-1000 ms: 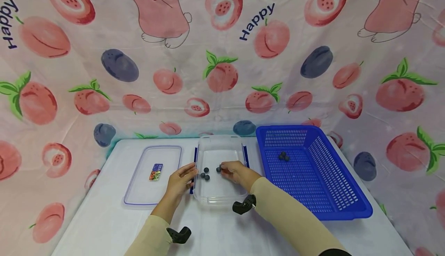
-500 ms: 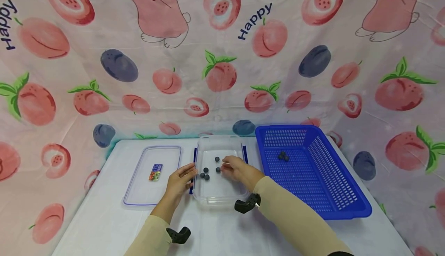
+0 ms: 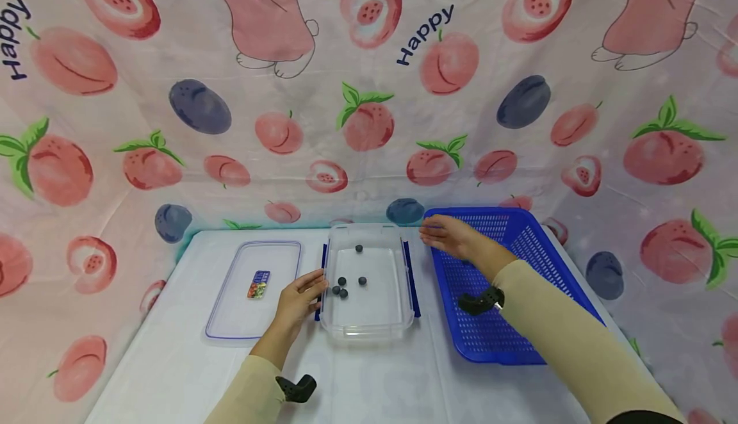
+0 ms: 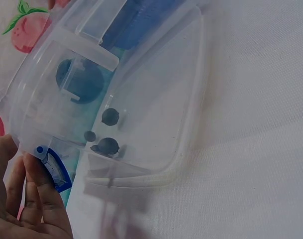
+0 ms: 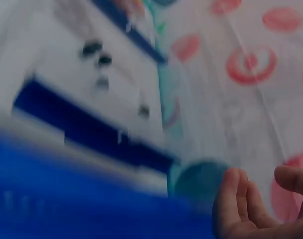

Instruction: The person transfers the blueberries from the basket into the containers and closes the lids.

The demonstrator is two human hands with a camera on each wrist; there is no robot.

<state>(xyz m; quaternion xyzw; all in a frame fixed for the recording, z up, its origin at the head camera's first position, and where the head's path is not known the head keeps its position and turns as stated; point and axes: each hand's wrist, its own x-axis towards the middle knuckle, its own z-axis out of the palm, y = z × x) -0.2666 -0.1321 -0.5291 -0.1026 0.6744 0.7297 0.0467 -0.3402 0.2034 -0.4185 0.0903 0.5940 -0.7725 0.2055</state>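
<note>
In the head view we see the clear box [image 3: 369,331] low in the centre of the frame, with five dark berries [image 3: 362,280] inside: three bunched near its left wall, one right of those, one alone towards the far end. The left hand [image 3: 295,305] pinches the box's left edge, thumb above and fingers below. The right hand [image 3: 452,235] is over the upper left of the blue basket [image 3: 498,358], fingers loosely bent; whether it touches the rim we cannot tell. Hand and sleeve [image 3: 576,321] cover much of the basket; a small dark patch shows below the wrist, but we cannot count what lies there. At left of centre lies the clear lid [image 3: 227,315] with a label [image 3: 259,284], its lower right corner hidden by the left arm.

In the left wrist view we make out three berries near the middle through the box's cloudy wall. The left fingers, cut off at lower left, are at a blue clasp [image 4: 56,172].

In the right wrist view nearly everything is blurred: berries at upper left, basket across the lower left. At lower right the hand is cut off, thumb and fingers apart with a gap between.
</note>
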